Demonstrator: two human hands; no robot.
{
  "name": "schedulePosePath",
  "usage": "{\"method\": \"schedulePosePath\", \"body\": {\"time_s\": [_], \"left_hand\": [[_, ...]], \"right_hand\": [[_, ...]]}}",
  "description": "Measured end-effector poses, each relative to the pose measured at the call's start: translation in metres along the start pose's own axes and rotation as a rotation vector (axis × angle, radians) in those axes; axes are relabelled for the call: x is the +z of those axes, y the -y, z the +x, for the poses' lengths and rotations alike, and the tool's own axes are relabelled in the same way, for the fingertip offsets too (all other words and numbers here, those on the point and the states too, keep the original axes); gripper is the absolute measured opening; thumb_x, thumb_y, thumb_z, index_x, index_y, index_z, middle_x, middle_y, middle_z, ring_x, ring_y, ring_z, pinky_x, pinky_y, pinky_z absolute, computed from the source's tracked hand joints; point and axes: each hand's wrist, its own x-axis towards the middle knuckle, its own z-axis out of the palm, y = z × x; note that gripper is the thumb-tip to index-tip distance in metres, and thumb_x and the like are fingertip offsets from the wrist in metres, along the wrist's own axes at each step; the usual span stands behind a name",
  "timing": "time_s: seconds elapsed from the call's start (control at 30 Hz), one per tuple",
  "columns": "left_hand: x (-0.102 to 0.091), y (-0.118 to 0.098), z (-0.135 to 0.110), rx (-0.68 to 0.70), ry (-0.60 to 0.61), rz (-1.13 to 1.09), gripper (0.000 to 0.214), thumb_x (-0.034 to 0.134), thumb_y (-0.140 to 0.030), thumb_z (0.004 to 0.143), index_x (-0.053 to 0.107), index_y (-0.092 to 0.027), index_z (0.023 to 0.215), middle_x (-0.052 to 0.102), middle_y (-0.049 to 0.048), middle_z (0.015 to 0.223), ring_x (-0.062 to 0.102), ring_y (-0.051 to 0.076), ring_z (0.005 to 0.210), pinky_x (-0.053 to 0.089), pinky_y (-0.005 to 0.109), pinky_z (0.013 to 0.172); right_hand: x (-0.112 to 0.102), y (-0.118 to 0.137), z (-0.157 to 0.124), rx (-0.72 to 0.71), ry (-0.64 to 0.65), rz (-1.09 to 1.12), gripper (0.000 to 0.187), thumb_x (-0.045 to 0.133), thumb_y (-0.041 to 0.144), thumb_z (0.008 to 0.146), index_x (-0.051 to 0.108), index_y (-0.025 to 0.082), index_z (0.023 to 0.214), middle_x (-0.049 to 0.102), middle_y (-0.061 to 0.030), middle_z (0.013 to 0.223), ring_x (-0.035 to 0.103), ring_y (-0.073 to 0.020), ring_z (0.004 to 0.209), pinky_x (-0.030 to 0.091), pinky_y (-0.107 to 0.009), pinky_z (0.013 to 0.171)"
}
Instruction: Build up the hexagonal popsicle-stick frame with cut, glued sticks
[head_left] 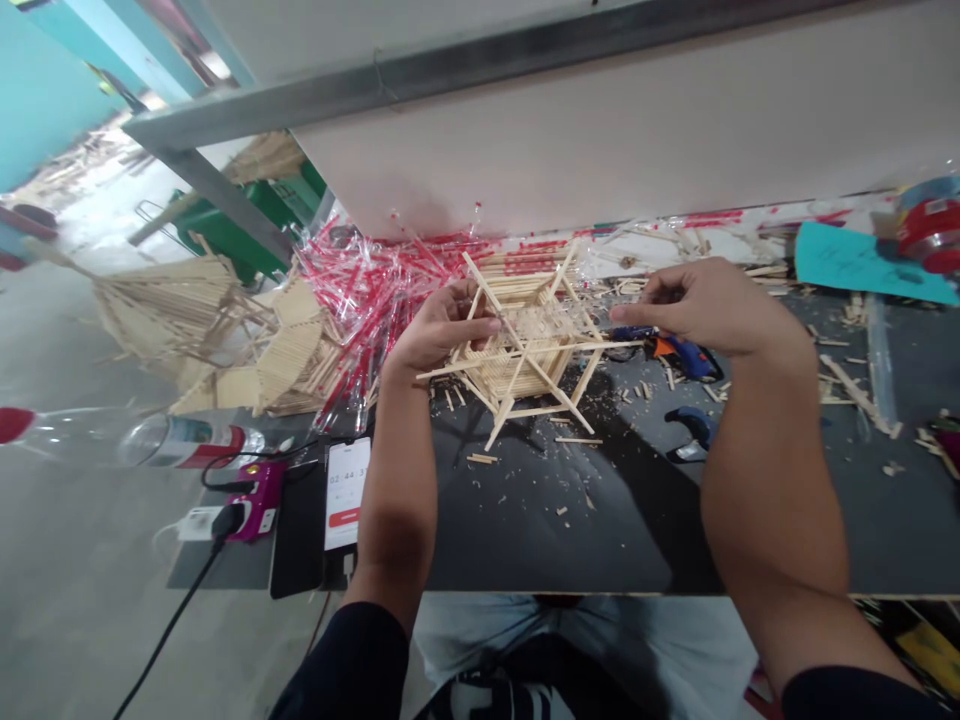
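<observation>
The left hand point(442, 328) is clamped around the left side of a hexagonal popsicle-stick frame point(529, 335), which sits over a dark surface point(540, 520). The right hand point(709, 305) has its fingertips pinched together on the frame's right side. Just beyond lies a blue-and-orange hot glue gun point(679, 357). Stick scraps point(480, 458) litter the surface, with a smartphone point(348, 494) near its edge.

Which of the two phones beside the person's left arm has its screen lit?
The phone nearest the arm, lying against the left forearm: its bright white screen shows digits and a red button. The other phone, farther from the arm, is dark.
</observation>
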Motion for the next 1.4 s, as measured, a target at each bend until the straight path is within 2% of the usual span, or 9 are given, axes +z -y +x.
{"method": "schedulePosePath", "body": {"time_s": [0.1,0.23,0.37,0.67,0.83,1.03,1.2,1.4], "left_hand": [[-0.001,0.001,0.000,-0.008,-0.009,0.029,0.038,0.093,-0.036,0.064,0.063,-0.024,0.085,0.058,-0.0017,0.074,0.051,0.012,0.057,0.044,0.034,0.058],[-0.003,0.002,0.002,0.023,-0.028,0.040,0.037,0.094,-0.036,0.064,0.064,-0.023,0.083,0.058,-0.0030,0.071,0.048,0.009,0.054,0.038,0.027,0.051],[-0.003,0.002,0.004,0.100,0.029,-0.031,0.041,0.096,-0.030,0.062,0.060,-0.021,0.080,0.058,-0.0059,0.065,0.046,0.006,0.049,0.035,0.020,0.044],[-0.004,0.002,0.004,0.075,0.051,-0.070,0.039,0.095,-0.023,0.062,0.062,-0.021,0.083,0.058,-0.0072,0.063,0.047,0.005,0.049,0.034,0.019,0.044],[-0.003,0.002,0.003,0.071,0.038,-0.073,0.041,0.096,-0.025,0.062,0.062,-0.021,0.084,0.056,-0.0066,0.065,0.045,0.005,0.051,0.032,0.020,0.046],[-0.003,0.000,0.003,0.070,0.065,-0.050,0.038,0.094,-0.025,0.065,0.062,-0.021,0.085,0.056,-0.0054,0.067,0.047,0.006,0.053,0.032,0.023,0.048],[-0.003,0.002,0.003,0.066,0.063,-0.054,0.037,0.092,-0.024,0.066,0.062,-0.020,0.086,0.057,-0.0056,0.069,0.048,0.006,0.055,0.034,0.022,0.050],[-0.003,0.000,0.003,0.066,0.073,-0.049,0.040,0.095,-0.024,0.063,0.062,-0.020,0.086,0.056,-0.0063,0.069,0.048,0.006,0.056,0.034,0.023,0.051]], "right_hand": [[-0.001,0.004,-0.001,0.025,0.011,-0.020,0.054,0.101,0.059,0.068,0.060,0.026,0.054,0.054,0.0005,0.053,0.045,-0.0155,0.056,0.038,-0.038,0.058],[-0.002,0.006,-0.003,0.020,0.020,-0.049,0.062,0.096,0.075,0.066,0.060,0.026,0.054,0.054,0.0000,0.053,0.045,-0.0155,0.056,0.038,-0.038,0.057],[-0.003,0.007,-0.004,-0.016,0.040,-0.075,0.066,0.091,0.084,0.064,0.061,0.026,0.057,0.055,-0.0007,0.054,0.049,-0.0160,0.057,0.039,-0.037,0.057],[-0.007,0.010,-0.006,-0.003,0.047,-0.093,0.055,0.091,0.070,0.070,0.060,0.026,0.057,0.056,-0.0019,0.056,0.049,-0.0176,0.060,0.039,-0.039,0.060],[-0.008,0.004,-0.003,-0.025,0.069,-0.141,0.056,0.089,0.074,0.072,0.062,0.027,0.058,0.056,-0.0020,0.054,0.050,-0.0183,0.058,0.038,-0.040,0.058],[-0.006,0.011,-0.006,0.037,0.061,-0.137,0.061,0.089,0.079,0.070,0.061,0.026,0.058,0.055,-0.0011,0.054,0.050,-0.0179,0.059,0.038,-0.041,0.061],[-0.006,0.018,-0.009,0.089,0.050,-0.122,0.059,0.091,0.075,0.066,0.059,0.026,0.057,0.055,-0.0008,0.055,0.050,-0.0179,0.060,0.036,-0.041,0.063],[-0.005,0.015,-0.009,0.069,0.045,-0.084,0.054,0.091,0.069,0.070,0.059,0.027,0.059,0.057,-0.0029,0.059,0.051,-0.0205,0.063,0.037,-0.042,0.064]]}}
